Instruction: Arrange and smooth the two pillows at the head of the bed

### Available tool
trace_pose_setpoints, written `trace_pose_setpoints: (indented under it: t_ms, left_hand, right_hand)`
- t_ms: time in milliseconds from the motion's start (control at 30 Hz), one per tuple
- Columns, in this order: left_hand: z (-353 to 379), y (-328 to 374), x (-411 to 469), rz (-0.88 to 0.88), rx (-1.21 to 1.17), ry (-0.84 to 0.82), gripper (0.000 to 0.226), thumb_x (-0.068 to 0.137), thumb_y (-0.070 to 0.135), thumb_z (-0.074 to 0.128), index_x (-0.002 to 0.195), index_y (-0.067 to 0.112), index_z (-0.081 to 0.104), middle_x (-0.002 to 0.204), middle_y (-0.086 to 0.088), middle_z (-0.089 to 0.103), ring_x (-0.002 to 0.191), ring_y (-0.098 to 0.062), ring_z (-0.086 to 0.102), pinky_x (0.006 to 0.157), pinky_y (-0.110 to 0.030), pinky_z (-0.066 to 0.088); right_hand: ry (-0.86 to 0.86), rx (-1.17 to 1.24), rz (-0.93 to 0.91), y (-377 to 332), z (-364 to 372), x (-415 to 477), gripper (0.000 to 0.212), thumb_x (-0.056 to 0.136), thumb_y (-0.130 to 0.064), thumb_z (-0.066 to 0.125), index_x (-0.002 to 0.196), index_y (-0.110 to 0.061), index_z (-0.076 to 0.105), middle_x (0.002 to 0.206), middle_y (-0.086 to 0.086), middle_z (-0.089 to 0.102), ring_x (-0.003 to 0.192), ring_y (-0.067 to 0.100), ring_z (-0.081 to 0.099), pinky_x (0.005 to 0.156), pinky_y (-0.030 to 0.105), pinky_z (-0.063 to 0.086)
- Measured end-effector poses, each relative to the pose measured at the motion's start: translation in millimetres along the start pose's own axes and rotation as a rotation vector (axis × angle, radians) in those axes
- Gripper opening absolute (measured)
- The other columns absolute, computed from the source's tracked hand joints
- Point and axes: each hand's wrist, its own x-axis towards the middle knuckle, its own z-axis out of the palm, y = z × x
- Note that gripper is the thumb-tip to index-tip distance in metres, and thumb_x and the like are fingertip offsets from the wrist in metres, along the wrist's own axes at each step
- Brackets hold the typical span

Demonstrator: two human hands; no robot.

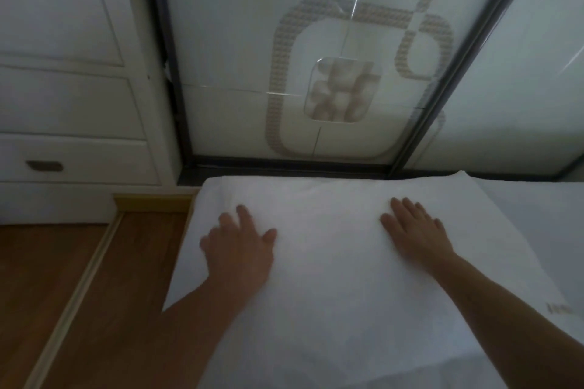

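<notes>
A white pillow (pixel 328 262) lies flat at the head of the bed, its far edge against the dark base of the headboard (pixel 284 164). My left hand (pixel 240 246) presses flat on the pillow's left part, fingers spread. My right hand (pixel 417 230) lies flat on its right part, fingers together and pointing away. Neither hand holds anything. To the right, a second white surface (pixel 537 215) could be the other pillow or the sheet; I cannot tell which.
A glossy panelled headboard with a beige patterned loop (pixel 328 88) rises behind the pillow. A white cabinet with a drawer handle (pixel 44 165) stands at the left. Wooden floor (pixel 63 278) with a pale strip runs along the bed's left side.
</notes>
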Motion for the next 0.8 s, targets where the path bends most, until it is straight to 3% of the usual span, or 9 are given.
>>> trace_pose_setpoints:
  t_ms: [100,200,233,300,400,467,567,633,800]
  left_hand:
    - [5.7,38.6,6.1,0.305,0.007,0.103,0.077,0.086,0.067,0.008,0.147,0.021,-0.004,0.158,-0.014,0.011,0.142,-0.039,0.016,0.113,-0.057,0.013]
    - [34.8,66.7,-4.1,0.527,0.030,0.026,0.074,0.088,0.065,0.001,0.149,0.024,0.007,0.160,-0.007,0.011,0.146,-0.030,0.007,0.117,-0.055,0.005]
    - [46.4,63.4,-9.4,0.534,0.076,-0.015,0.076,0.086,0.066,0.000,0.149,0.025,0.010,0.160,-0.005,0.011,0.146,-0.027,0.005,0.117,-0.054,0.003]
    - [62.7,47.1,-11.2,0.456,0.134,-0.076,0.080,0.081,0.071,-0.001,0.149,0.028,0.007,0.161,0.000,0.003,0.146,-0.021,-0.001,0.115,-0.053,-0.004]
    - [59.1,48.3,-0.1,0.324,0.177,-0.087,0.086,0.076,0.075,-0.007,0.149,0.031,-0.002,0.160,0.003,-0.008,0.146,-0.020,-0.009,0.114,-0.056,-0.006]
    - [48.3,69.1,1.2,0.328,0.162,-0.007,0.086,0.076,0.073,-0.011,0.149,0.027,-0.001,0.160,-0.002,-0.005,0.146,-0.028,-0.005,0.114,-0.059,-0.001]
    - [47.1,97.5,-7.2,0.462,0.113,-0.019,0.083,0.077,0.067,-0.011,0.149,0.027,-0.001,0.160,-0.004,-0.002,0.146,-0.028,-0.002,0.114,-0.056,-0.001]
    - [56.5,101.0,-12.9,0.483,0.123,-0.087,0.081,0.078,0.068,-0.009,0.149,0.027,-0.005,0.161,-0.001,-0.004,0.146,-0.021,-0.005,0.116,-0.052,-0.003]
    - [41.1,80.2,-16.5,0.361,0.197,-0.180,0.078,0.087,0.068,0.009,0.149,0.022,0.005,0.160,0.002,0.008,0.146,-0.015,0.001,0.116,-0.051,-0.001]
  right_hand:
    - [0.081,-0.056,-0.090,-30.2,-7.0,-1.0,0.063,0.096,-0.055,0.022,0.151,-0.025,0.011,0.161,0.002,0.008,0.146,0.021,0.008,0.116,0.048,0.014]
    - [0.052,-0.063,-0.396,-59.1,21.8,-25.4,0.060,0.095,-0.057,0.013,0.150,-0.033,0.011,0.160,-0.005,0.006,0.146,0.016,0.003,0.116,0.043,0.008]
    - [0.022,-0.079,-0.406,-52.4,31.7,-33.0,0.062,0.092,-0.061,0.007,0.149,-0.036,0.008,0.159,-0.009,0.003,0.146,0.012,-0.002,0.115,0.040,0.003]
    - [0.019,-0.091,-0.200,-5.3,34.2,-31.9,0.064,0.091,-0.063,0.004,0.149,-0.036,0.003,0.159,-0.012,-0.003,0.145,0.010,-0.007,0.116,0.038,-0.001]
    - [-0.034,-0.077,0.335,92.5,-1.0,-24.9,0.061,0.095,-0.056,0.015,0.150,-0.030,0.006,0.161,-0.005,0.001,0.146,0.020,0.002,0.116,0.050,0.008]
    - [-0.033,-0.052,0.438,120.7,-22.3,-23.4,0.065,0.094,-0.058,0.018,0.151,-0.027,0.006,0.161,-0.002,0.002,0.146,0.025,0.005,0.115,0.053,0.010]
    - [0.064,-0.026,-0.048,95.4,-12.7,-23.9,0.066,0.091,-0.067,0.015,0.149,-0.038,-0.001,0.159,-0.010,-0.005,0.146,0.014,-0.002,0.117,0.045,0.009]
    - [0.009,-0.052,-0.231,78.6,5.7,-32.5,0.065,0.088,-0.072,0.008,0.145,-0.046,-0.007,0.156,-0.017,-0.010,0.144,0.008,-0.009,0.117,0.040,0.002]
    - [-0.103,-0.035,0.370,119.0,-12.8,-43.9,0.072,0.092,-0.066,0.017,0.151,-0.026,0.005,0.161,0.001,0.000,0.146,0.023,0.002,0.116,0.052,0.007]
